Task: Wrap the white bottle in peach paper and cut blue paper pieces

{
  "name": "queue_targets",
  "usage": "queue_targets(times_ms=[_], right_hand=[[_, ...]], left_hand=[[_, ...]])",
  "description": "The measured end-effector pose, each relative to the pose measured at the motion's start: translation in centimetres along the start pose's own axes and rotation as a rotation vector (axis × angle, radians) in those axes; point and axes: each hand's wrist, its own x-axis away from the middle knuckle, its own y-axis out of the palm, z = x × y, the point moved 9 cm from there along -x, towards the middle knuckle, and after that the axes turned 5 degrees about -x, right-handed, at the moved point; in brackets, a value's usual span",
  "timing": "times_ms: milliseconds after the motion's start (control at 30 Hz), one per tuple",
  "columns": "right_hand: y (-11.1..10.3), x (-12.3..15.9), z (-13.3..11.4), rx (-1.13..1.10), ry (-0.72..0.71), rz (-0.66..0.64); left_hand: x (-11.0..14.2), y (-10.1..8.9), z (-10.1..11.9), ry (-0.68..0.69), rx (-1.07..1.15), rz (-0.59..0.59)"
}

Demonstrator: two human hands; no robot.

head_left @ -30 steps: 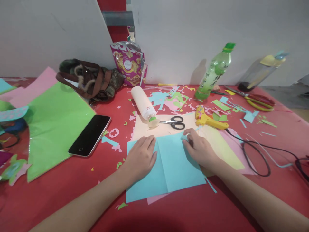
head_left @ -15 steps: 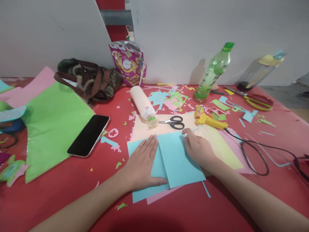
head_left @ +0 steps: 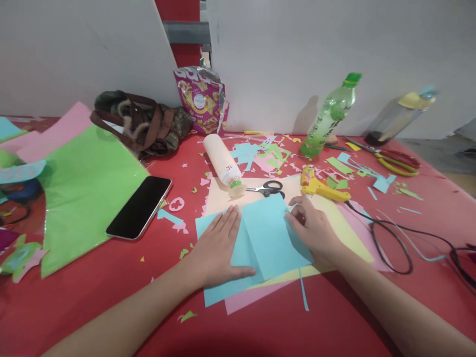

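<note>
A light-blue sheet of paper (head_left: 273, 238) with a crease down its middle lies in front of me, its right half raised. My left hand (head_left: 221, 245) is spread flat on the left half, thumb reaching to the crease. At the sheet's right edge, my right hand (head_left: 310, 225) has thumb and forefinger closed on the paper. Beneath it are peach paper (head_left: 219, 198), yellow paper (head_left: 349, 238) and pink paper (head_left: 256, 296). Small black-handled scissors (head_left: 266, 188) lie just behind, one handle partly covered by the sheet's top corner. A white glue bottle (head_left: 222, 159) lies beside them.
A yellow glue gun (head_left: 323, 188) with a looping black cord (head_left: 394, 223) lies right. Behind stand a green drink bottle (head_left: 330, 116) and a snack bag (head_left: 201, 99). Large scissors (head_left: 394, 161) lie far right. A phone (head_left: 139, 208) rests left on green paper (head_left: 85, 198). Paper scraps (head_left: 273, 156) litter the back.
My left hand has spread flat and its thumb now reaches the crease. My right hand has lifted the blue sheet's right half, whose top corner now overlaps the small scissors. A thin blue strip shifted left.
</note>
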Motion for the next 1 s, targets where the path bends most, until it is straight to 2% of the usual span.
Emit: queue_targets(times_ms=[267,433,600,767,1000], right_hand=[[0.8,-0.2,0.2,0.108,0.007,-0.010],[1.3,0.0,0.0,0.192,-0.025,-0.070],[1.3,0.2,0.1,0.153,-0.056,-0.127],[0.4,0.1,0.1,0.049,-0.027,-0.095],[0.7,0.6,0.5,-0.018,0.014,-0.234]], left_hand=[[-0.1,-0.1,-0.3,0.017,-0.009,-0.001],[0.1,0.1,-0.1,0.020,0.009,-0.016],[0.0,0.3,-0.1,0.014,0.015,-0.044],[0.0,0.3,-0.2,0.019,0.011,-0.044],[0.0,0.3,0.1,0.059,-0.018,-0.056]])
